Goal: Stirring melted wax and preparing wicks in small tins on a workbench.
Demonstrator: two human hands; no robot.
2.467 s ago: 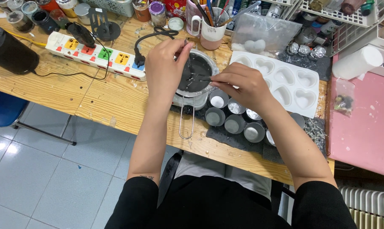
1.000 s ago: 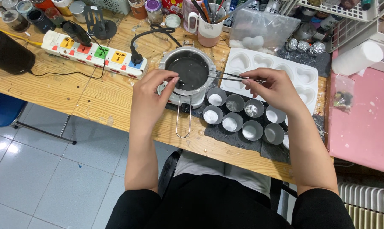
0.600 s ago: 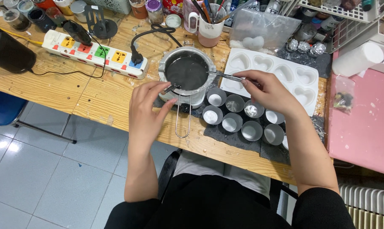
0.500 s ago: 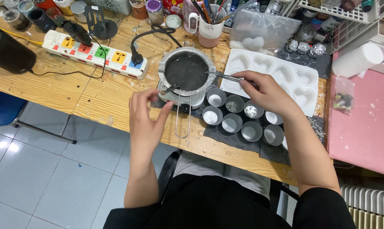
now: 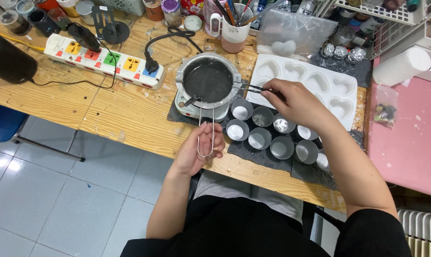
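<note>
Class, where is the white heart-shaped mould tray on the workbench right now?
In the head view the white heart mould tray lies at the right of the wooden bench, just beyond the right hand, between the melting pot and the pink surface.

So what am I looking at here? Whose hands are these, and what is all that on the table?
No machine here: a person wears a camera on the head, looking down at their own two bare hands. The left hand lies under the wire handle of a small metal pot of dark liquid, which sits on a little white heater. The right hand holds thin tweezers at the pot's rim. Beside them stand small metal cups on a dark mat, with a white heart-shaped mould tray behind and a power strip on the wooden table.
</note>
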